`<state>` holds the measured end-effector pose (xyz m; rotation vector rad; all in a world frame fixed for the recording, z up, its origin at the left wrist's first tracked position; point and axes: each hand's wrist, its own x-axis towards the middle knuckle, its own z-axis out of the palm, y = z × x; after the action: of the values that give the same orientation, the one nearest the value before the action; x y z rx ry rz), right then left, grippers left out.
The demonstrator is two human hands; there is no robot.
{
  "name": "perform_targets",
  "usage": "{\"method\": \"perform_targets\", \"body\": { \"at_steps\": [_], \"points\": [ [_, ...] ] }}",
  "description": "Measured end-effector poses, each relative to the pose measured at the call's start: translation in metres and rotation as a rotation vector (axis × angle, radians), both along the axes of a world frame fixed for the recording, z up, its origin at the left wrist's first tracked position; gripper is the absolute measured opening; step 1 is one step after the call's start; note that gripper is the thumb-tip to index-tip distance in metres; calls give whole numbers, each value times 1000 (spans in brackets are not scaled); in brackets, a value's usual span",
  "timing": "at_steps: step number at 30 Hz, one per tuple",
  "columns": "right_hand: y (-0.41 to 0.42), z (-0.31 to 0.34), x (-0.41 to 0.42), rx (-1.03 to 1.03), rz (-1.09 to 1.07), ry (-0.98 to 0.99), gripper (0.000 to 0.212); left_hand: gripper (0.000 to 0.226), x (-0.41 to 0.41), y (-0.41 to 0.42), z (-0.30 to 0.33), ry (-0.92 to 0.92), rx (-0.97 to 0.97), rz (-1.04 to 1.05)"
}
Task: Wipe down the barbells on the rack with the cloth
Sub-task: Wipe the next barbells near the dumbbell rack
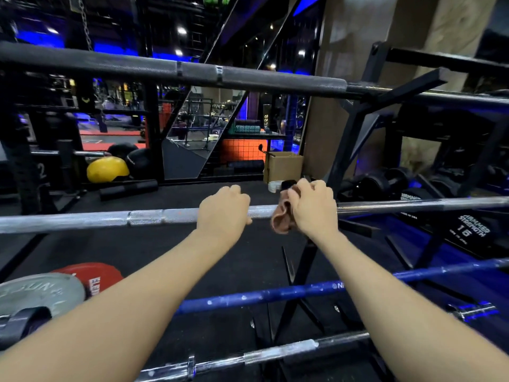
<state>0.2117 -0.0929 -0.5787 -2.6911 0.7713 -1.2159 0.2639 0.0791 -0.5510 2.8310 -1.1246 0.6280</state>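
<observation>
Four barbells are lying across a black rack (355,125), one above another. Taking the silver barbell (96,220) at hand height as the landmark: a dark barbell (137,66) is resting above it, a blue barbell (248,297) below it. The left hand (223,213) is curling over it, steadying. Just right of that, the right hand (312,209) is clamping a brown cloth (282,219) around it. Wiping seems underway; next, sliding the cloth along.

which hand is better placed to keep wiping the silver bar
Right. The right hand already holds the brown cloth against the silver barbell, while the left hand only grips the bare bar, steadying it.
</observation>
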Motion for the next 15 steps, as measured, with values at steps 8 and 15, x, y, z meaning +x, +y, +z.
{"method": "perform_targets", "body": {
  "at_steps": [8, 15],
  "points": [
    [19, -32, -21, -9, 127, -224, 18, 32, -1, -1, -4, -31, -45, 5],
    [-16, 5, -8, -62, 10, 84, 29, 31, -1, 2, -1, -53, -13, 14]
  ]
}}
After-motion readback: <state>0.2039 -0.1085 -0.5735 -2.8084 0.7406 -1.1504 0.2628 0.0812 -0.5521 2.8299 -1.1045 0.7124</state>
